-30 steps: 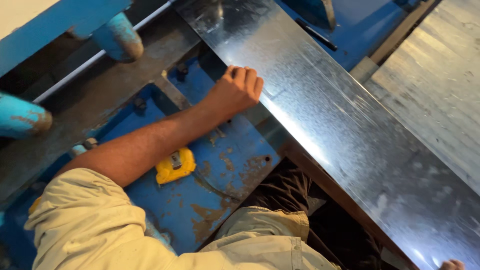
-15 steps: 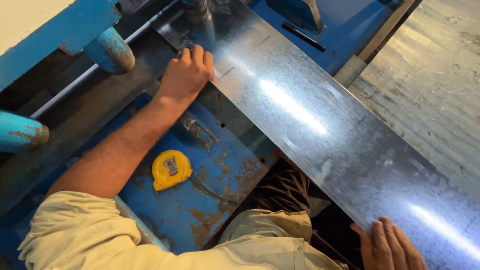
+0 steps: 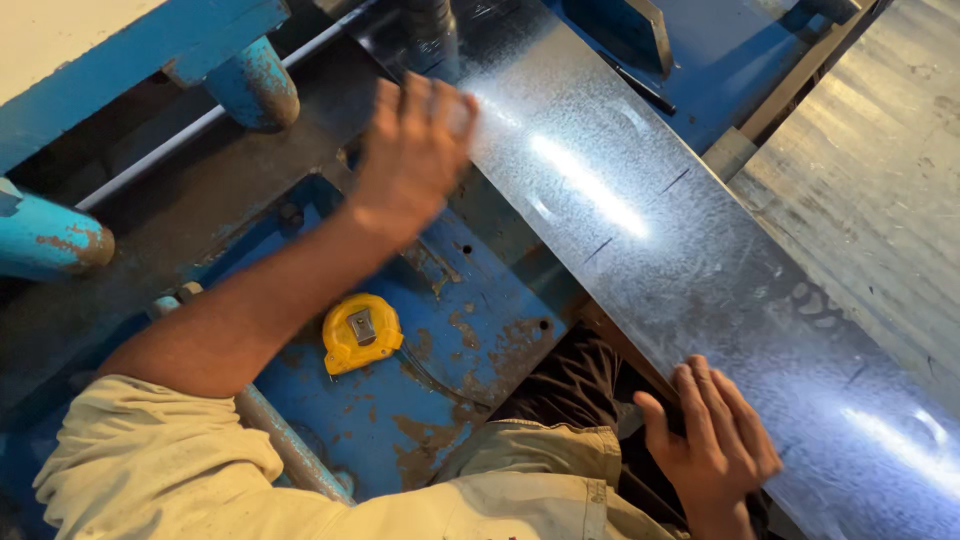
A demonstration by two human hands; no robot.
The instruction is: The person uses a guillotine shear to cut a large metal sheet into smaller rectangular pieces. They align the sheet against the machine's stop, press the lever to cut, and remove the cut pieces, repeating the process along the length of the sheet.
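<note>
Galvanised sheet strip (image 3: 640, 250) lies diagonally over blue machine bed (image 3: 470, 340); left hand (image 3: 415, 160) spread flat on its far edge, right hand (image 3: 712, 445) spread on near edge; positioning step, alignment likely follows; yellow tape measure (image 3: 360, 332) left of strip

The long grey galvanised sheet-metal strip (image 3: 690, 270) is smooth and glossy, with a crystalline spangle and bright glare streaks. The blue painted steel machine bed (image 3: 450, 400) looks matt, its paint chipped to rusty brown patches. The yellow tape measure (image 3: 361, 332) has a smooth plastic case with a shiny metal clip.
</note>
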